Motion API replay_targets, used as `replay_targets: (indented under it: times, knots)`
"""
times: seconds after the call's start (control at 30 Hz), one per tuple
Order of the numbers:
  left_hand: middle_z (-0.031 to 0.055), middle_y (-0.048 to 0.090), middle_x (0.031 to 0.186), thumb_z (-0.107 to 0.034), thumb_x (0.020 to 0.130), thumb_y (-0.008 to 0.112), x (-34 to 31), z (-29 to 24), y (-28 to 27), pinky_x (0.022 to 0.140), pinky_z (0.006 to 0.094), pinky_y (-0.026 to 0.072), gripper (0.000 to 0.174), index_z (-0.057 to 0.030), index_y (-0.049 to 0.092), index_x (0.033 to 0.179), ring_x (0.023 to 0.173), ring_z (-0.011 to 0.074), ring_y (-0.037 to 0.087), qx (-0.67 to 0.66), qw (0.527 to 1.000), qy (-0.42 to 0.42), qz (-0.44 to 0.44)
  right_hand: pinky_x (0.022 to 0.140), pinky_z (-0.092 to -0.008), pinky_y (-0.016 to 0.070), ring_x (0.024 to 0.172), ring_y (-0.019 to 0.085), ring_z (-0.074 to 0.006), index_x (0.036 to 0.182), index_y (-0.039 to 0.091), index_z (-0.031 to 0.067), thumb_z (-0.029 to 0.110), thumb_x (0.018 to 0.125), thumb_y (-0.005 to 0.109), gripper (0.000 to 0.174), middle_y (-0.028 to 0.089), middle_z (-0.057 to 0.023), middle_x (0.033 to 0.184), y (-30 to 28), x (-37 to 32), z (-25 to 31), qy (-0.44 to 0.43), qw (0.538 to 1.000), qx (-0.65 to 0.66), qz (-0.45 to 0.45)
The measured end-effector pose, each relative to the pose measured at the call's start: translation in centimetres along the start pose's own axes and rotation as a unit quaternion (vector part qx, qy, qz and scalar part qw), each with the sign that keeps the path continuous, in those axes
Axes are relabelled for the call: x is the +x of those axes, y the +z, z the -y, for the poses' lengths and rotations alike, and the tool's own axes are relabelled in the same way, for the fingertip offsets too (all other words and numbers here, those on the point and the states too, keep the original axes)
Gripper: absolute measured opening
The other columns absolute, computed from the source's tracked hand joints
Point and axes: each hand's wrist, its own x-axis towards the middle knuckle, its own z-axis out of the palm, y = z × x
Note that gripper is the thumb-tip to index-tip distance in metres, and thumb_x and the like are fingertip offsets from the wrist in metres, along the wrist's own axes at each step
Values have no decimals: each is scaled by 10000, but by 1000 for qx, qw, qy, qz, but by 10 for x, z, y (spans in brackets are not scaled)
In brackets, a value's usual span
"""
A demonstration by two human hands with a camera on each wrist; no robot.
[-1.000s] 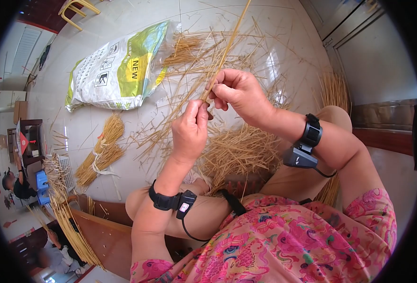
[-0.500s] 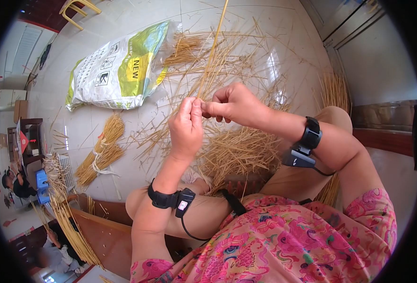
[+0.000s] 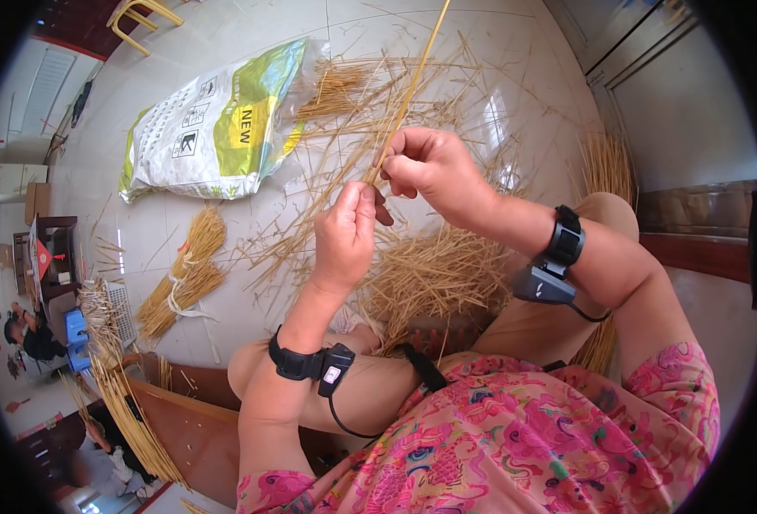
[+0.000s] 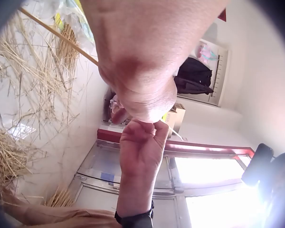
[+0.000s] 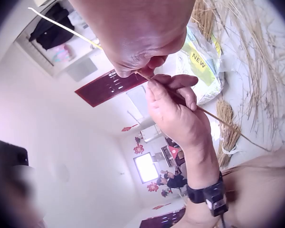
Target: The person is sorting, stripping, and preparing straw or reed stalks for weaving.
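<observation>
A long, thin straw stalk (image 3: 418, 75) slants up and to the right from between the two hands in the head view. My left hand (image 3: 344, 238) grips its lower part, thumb on top. Just above, my right hand (image 3: 440, 171) pinches the same stalk between thumb and curled fingers. The right wrist view shows the stalk's lower end (image 5: 228, 125) running out past the left hand (image 5: 178, 111), down and to the right. In the left wrist view the near hand hides much of the grip, while the stalk (image 4: 61, 37) sticks out to the upper left.
Loose straw (image 3: 438, 274) lies heaped on the floor before the knees, with more stalks scattered beyond. A white-and-green bag (image 3: 160, 141) and tied straw bundles (image 3: 185, 261) lie to the left. Another bundle (image 3: 610, 167) stands by the metal door (image 3: 695, 111). Other people are at far left.
My right hand came down against the left hand half a second ago, then moved up along the stalk again. The stalk's far end swung left, then back right. The left hand shifted only slightly.
</observation>
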Motion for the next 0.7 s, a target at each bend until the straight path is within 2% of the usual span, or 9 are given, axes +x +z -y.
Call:
replay_targets:
  times: [0.17, 0.27, 0.37, 0.43, 0.47, 0.5, 0.57, 0.6, 0.7]
  knots:
    - [84, 640, 667, -129, 965, 442, 0, 1, -2, 529, 297, 471, 140, -26, 514, 904, 584, 196, 639, -5, 1000, 9, 16, 490, -203, 382, 548, 482, -55, 743, 554, 55, 88, 846, 567, 109, 550, -1, 652, 5, -1, 0, 89, 981, 170, 5]
    - [80, 638, 663, -128, 964, 442, -1, 3, 0, 526, 300, 466, 134, -28, 513, 910, 579, 195, 631, -2, 1000, 25, 0, 485, -209, 376, 544, 466, -63, 754, 544, 56, 106, 861, 557, 119, 550, -9, 654, 1, 0, -5, 116, 974, 188, 44]
    - [77, 630, 652, -130, 965, 441, -1, 4, 3, 526, 296, 462, 138, -26, 511, 908, 570, 188, 623, 18, 997, 59, -45, 511, -206, 404, 577, 498, -59, 731, 570, 34, 142, 854, 587, 165, 575, -35, 677, 2, -4, -14, 132, 986, 96, 37]
    - [69, 622, 640, -135, 970, 433, -1, 6, 4, 504, 267, 425, 157, -21, 512, 894, 537, 138, 555, 26, 994, 69, -76, 544, -253, 447, 608, 558, -113, 725, 604, 7, 202, 838, 619, 226, 607, -79, 687, 0, -5, -13, 154, 978, -104, 92]
    - [62, 618, 633, -138, 974, 426, -1, 9, 4, 480, 240, 389, 175, -18, 514, 881, 509, 91, 491, 25, 993, 66, -90, 561, -277, 468, 623, 588, -141, 721, 620, -6, 231, 831, 635, 262, 623, -102, 691, -1, -4, -12, 161, 958, -204, 120]
    - [55, 614, 625, -142, 978, 420, -1, 10, 4, 457, 213, 352, 193, -15, 515, 868, 480, 43, 427, 26, 992, 62, -103, 586, -304, 480, 643, 606, -178, 731, 635, -11, 258, 817, 647, 283, 632, -118, 698, -1, -4, -9, 139, 909, -348, 185]
    - [44, 605, 618, -164, 985, 409, 1, 13, -2, 456, 205, 338, 223, -16, 518, 857, 481, 37, 411, 9, 995, 26, -96, 637, -360, 502, 681, 640, -251, 750, 663, -22, 312, 790, 671, 336, 650, -150, 712, -3, -6, 2, 83, 736, -603, 296]
    - [39, 601, 614, -175, 988, 404, 3, 15, -5, 456, 201, 331, 239, -17, 520, 852, 482, 33, 403, 0, 996, 8, -94, 677, -405, 500, 702, 632, -331, 804, 678, -9, 345, 761, 682, 356, 646, -156, 701, -4, -9, 8, 111, 686, -634, 339]
    - [61, 607, 613, -149, 982, 407, 5, 20, -10, 518, 254, 438, 222, -11, 522, 852, 533, 130, 580, -42, 997, -12, -58, 665, -384, 498, 695, 636, -300, 782, 676, -10, 364, 757, 690, 376, 655, -148, 746, -15, -1, -5, 48, 844, -474, 246]
